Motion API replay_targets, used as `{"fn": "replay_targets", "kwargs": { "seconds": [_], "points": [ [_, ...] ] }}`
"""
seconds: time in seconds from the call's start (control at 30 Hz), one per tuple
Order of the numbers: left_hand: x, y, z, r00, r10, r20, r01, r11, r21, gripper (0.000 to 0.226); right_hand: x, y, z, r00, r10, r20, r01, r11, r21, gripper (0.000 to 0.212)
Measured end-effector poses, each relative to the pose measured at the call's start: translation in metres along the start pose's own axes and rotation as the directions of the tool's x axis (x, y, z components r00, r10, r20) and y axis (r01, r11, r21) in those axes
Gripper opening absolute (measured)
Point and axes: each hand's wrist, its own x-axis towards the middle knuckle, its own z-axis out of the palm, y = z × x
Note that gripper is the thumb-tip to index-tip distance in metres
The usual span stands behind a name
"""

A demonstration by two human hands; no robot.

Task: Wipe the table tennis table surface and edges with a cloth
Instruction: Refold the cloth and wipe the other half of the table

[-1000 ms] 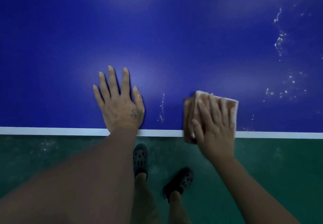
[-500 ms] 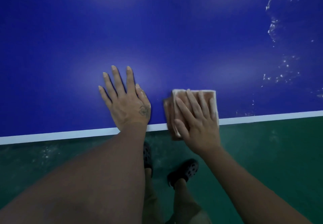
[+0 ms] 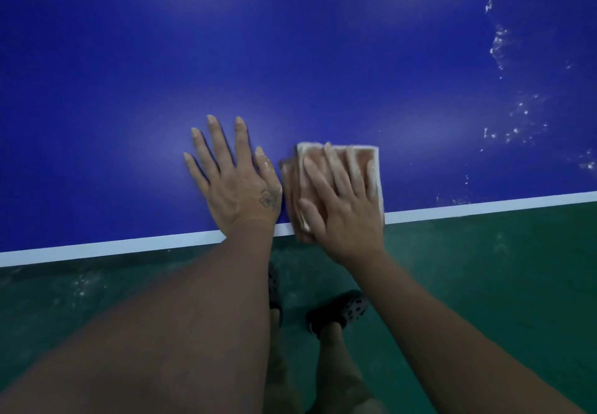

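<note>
So, cloth (image 3: 339,184) right at the white edge line (image 3: 129,245)
Right hand (image 3: 342,207) fingers flat on it, left hand (image 3: 235,181) splayed beside; open blue table (image 3: 290,58) beyond, green floor (image 3: 500,268) below.

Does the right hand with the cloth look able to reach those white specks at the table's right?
Probably yes. The right hand presses the cloth on the table, and only bare blue surface separates it from the white specks; the farthest may need a lean.

Our right hand (image 3: 339,200) covered most of the cloth (image 3: 290,184), hiding its middle. The counter (image 3: 290,42) ran past the top, left and right edges. Our left forearm (image 3: 193,316) hid most of one shoe (image 3: 274,287).
</note>
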Motion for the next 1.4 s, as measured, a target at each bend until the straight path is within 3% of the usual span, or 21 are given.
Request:
{"fn": "replay_targets", "kwargs": {
  "seconds": [0.07, 0.2, 0.33, 0.53, 0.7, 0.87, 0.97, 1.13, 1.23, 1.4],
  "points": [
    [0.0, 0.0, 0.0, 1.0, 0.005, 0.015, -0.005, 1.0, 0.005, 0.064, -0.02, 0.028, -0.008, 0.999, -0.028, 0.036, 0.029, 0.999, -0.017, 0.067],
    [0.0, 0.002, -0.002, 1.0, 0.011, 0.026, -0.012, 1.0, 0.013, 0.067, -0.016, 0.092, -0.027, 0.962, 0.27, 0.049, -0.268, 0.962, -0.044, 0.066],
    [0.0, 0.002, -0.003, 1.0, 0.019, 0.016, -0.019, 1.0, 0.023, 0.068, 0.021, 0.082, -0.025, 0.897, 0.442, 0.035, -0.439, 0.896, -0.065, 0.067],
    [-0.001, -0.002, -0.007, 1.0, 0.026, 0.009, -0.026, 0.999, -0.04, 0.068, 0.033, 0.016, -0.009, 0.971, 0.24, -0.007, -0.24, 0.971, 0.009, 0.067],
    [-0.013, 0.015, -0.012, 0.99, 0.138, 0.0, -0.136, 0.982, -0.133, 0.063, 0.007, 0.069, -0.012, 0.997, 0.058, -0.043, -0.058, 0.998, -0.001, 0.066],
    [-0.041, 0.113, 0.001, 0.954, 0.298, -0.013, -0.294, 0.933, -0.205, 0.056, -0.035, 0.165, -0.025, 0.995, 0.093, -0.021, -0.094, 0.994, -0.054, 0.067],
    [-0.047, 0.182, 0.017, 0.954, 0.293, 0.058, -0.273, 0.935, -0.225, 0.06, -0.054, 0.232, -0.038, 0.989, 0.145, 0.001, -0.145, 0.986, -0.077, 0.067],
    [-0.054, 0.229, 0.049, 0.967, 0.25, 0.058, -0.25, 0.968, -0.001, 0.068, -0.077, 0.32, -0.057, 0.979, 0.202, 0.022, -0.199, 0.976, -0.094, 0.066],
    [-0.055, 0.231, 0.054, 0.97, 0.24, 0.042, -0.242, 0.97, 0.03, 0.068, -0.082, 0.326, -0.056, 0.983, 0.183, -0.022, -0.184, 0.981, -0.06, 0.064],
    [-0.054, 0.234, 0.051, 0.971, 0.226, 0.074, -0.229, 0.973, 0.033, 0.067, -0.045, 0.266, -0.044, 0.981, 0.181, -0.061, -0.184, 0.982, -0.045, 0.064]
  ]
}}
